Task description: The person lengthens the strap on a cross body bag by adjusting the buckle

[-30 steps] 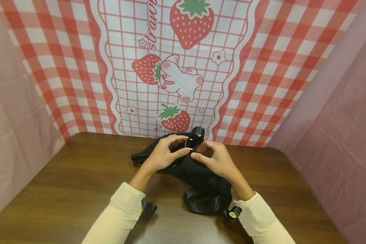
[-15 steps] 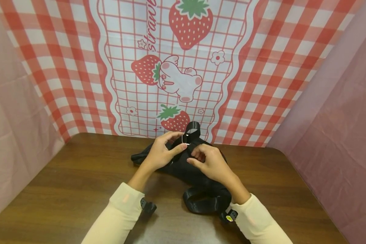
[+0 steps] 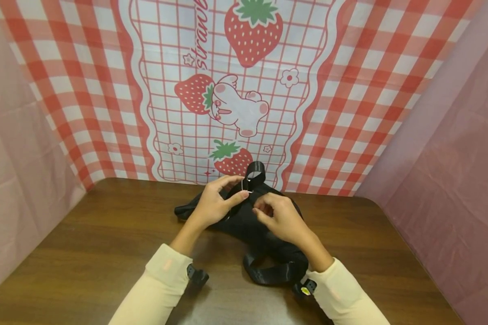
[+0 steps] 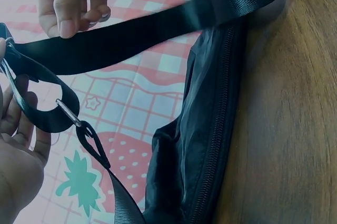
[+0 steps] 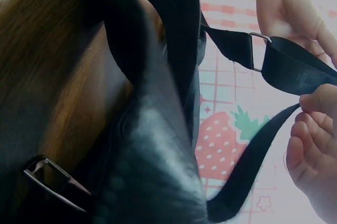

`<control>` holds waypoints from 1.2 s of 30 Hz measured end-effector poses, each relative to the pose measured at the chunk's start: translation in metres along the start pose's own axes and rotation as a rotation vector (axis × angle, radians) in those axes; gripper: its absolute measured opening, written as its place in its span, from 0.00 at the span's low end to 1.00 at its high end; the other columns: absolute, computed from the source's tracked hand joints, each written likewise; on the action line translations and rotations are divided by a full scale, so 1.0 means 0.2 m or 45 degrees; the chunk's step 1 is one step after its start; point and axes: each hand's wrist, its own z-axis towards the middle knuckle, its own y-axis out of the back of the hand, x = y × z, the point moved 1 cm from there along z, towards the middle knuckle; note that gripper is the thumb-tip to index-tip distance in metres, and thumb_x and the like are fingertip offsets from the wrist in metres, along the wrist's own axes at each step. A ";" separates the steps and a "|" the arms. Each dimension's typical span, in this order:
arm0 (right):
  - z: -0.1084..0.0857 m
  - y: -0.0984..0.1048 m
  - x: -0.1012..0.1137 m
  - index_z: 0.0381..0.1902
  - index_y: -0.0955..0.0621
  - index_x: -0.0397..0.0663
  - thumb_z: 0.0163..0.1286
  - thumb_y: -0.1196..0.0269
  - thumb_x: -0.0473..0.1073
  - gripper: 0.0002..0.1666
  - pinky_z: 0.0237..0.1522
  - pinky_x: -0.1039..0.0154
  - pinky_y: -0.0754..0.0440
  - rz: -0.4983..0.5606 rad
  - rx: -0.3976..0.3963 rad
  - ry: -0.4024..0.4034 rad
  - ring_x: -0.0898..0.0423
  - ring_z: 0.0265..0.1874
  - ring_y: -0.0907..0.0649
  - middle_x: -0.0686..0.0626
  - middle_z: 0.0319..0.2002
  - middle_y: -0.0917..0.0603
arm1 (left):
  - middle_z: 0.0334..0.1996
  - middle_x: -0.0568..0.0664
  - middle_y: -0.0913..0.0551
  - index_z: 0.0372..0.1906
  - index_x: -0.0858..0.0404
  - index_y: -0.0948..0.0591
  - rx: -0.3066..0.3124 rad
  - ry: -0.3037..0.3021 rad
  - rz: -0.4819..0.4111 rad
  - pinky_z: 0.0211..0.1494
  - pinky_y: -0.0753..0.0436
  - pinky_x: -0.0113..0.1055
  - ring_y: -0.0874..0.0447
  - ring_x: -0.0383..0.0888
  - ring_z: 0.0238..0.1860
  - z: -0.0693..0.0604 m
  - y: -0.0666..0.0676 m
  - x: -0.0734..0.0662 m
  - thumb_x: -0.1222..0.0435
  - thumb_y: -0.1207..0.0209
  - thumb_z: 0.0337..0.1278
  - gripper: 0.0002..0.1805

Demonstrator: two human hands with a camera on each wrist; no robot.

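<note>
A black zippered bag [image 3: 244, 225] lies on the table, its strap raised at the far side. My left hand [image 3: 215, 203] pinches the strap at a silver slider buckle [image 3: 247, 185], above which the strap forms an upright loop [image 3: 255, 170]. My right hand [image 3: 282, 216] pinches the strap [image 4: 116, 45] just right of the buckle, fingers curled. In the left wrist view the strap runs from the slider to a metal ring [image 4: 68, 112] joined to the bag's webbing. The zipper [image 4: 216, 145] looks closed along the part that shows.
More black strap [image 3: 268, 273] loops on the table at the bag's near right. A metal buckle [image 5: 58, 182] lies low in the right wrist view. Behind the wooden table [image 3: 85, 253] hangs a strawberry-print cloth [image 3: 244, 99]; pink cloth [image 3: 443, 149] flanks the sides.
My right hand has moved slightly down, away from the buckle, and its fingers have curled in. The buckle and left hand have shifted a little left, and the strap loop stands higher.
</note>
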 end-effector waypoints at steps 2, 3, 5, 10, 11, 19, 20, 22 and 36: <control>0.00 0.00 0.00 0.33 0.16 0.47 0.64 0.30 0.33 0.04 0.29 0.65 0.20 0.005 0.006 0.009 0.63 0.27 0.22 0.55 0.29 0.19 | 0.55 0.48 0.16 0.62 0.57 0.17 -0.003 -0.008 0.002 0.58 0.20 0.51 0.19 0.48 0.54 0.00 0.00 0.00 0.44 0.35 0.65 0.29; 0.00 0.00 0.00 0.32 0.16 0.48 0.64 0.30 0.33 0.05 0.29 0.65 0.20 0.007 0.011 0.014 0.63 0.27 0.22 0.56 0.29 0.19 | 0.55 0.48 0.16 0.62 0.57 0.17 -0.005 -0.014 0.003 0.58 0.20 0.51 0.19 0.48 0.54 0.00 0.00 0.01 0.44 0.35 0.65 0.28; 0.00 0.00 0.01 0.31 0.17 0.49 0.62 0.30 0.33 0.07 0.28 0.64 0.19 0.012 0.016 0.024 0.63 0.26 0.22 0.56 0.28 0.20 | 0.55 0.49 0.16 0.62 0.58 0.17 -0.006 -0.027 0.006 0.58 0.20 0.49 0.19 0.48 0.54 0.00 -0.01 0.01 0.46 0.35 0.66 0.27; 0.00 0.00 0.01 0.29 0.17 0.50 0.59 0.30 0.32 0.08 0.28 0.65 0.20 0.017 0.035 0.029 0.63 0.26 0.22 0.58 0.27 0.20 | 0.55 0.50 0.16 0.62 0.60 0.18 0.005 -0.052 0.037 0.58 0.19 0.47 0.18 0.48 0.54 0.00 -0.01 0.01 0.44 0.36 0.67 0.29; -0.01 0.00 0.01 0.29 0.17 0.50 0.59 0.30 0.32 0.08 0.28 0.66 0.20 0.017 0.044 0.026 0.63 0.26 0.22 0.58 0.27 0.21 | 0.55 0.50 0.16 0.62 0.60 0.18 0.007 -0.054 0.044 0.58 0.19 0.47 0.18 0.48 0.54 0.00 -0.01 0.01 0.44 0.37 0.67 0.30; -0.01 -0.01 0.02 0.28 0.18 0.52 0.58 0.30 0.33 0.09 0.28 0.68 0.22 0.005 0.199 0.012 0.64 0.26 0.23 0.59 0.26 0.21 | 0.56 0.50 0.17 0.64 0.61 0.19 0.015 -0.029 0.056 0.59 0.19 0.48 0.19 0.49 0.56 -0.01 -0.01 0.00 0.39 0.40 0.67 0.34; -0.01 -0.01 0.02 0.28 0.18 0.52 0.57 0.30 0.33 0.09 0.28 0.68 0.22 -0.003 0.220 0.010 0.64 0.25 0.23 0.59 0.26 0.21 | 0.57 0.50 0.17 0.64 0.60 0.19 0.016 -0.026 0.057 0.59 0.19 0.48 0.19 0.49 0.56 -0.01 -0.01 0.00 0.38 0.41 0.67 0.35; -0.01 -0.02 0.01 0.28 0.18 0.52 0.57 0.30 0.33 0.09 0.28 0.68 0.22 -0.009 0.266 0.007 0.65 0.25 0.23 0.59 0.25 0.21 | 0.57 0.50 0.17 0.65 0.60 0.20 0.012 -0.019 0.062 0.59 0.20 0.49 0.19 0.49 0.56 -0.01 -0.01 0.00 0.37 0.42 0.67 0.35; 0.00 -0.01 0.01 0.33 0.17 0.52 0.66 0.27 0.43 0.07 0.28 0.67 0.21 0.007 0.164 -0.052 0.66 0.25 0.22 0.59 0.27 0.20 | 0.56 0.49 0.17 0.63 0.61 0.19 0.000 -0.065 0.034 0.59 0.19 0.47 0.19 0.48 0.56 0.00 -0.02 0.00 0.38 0.40 0.66 0.35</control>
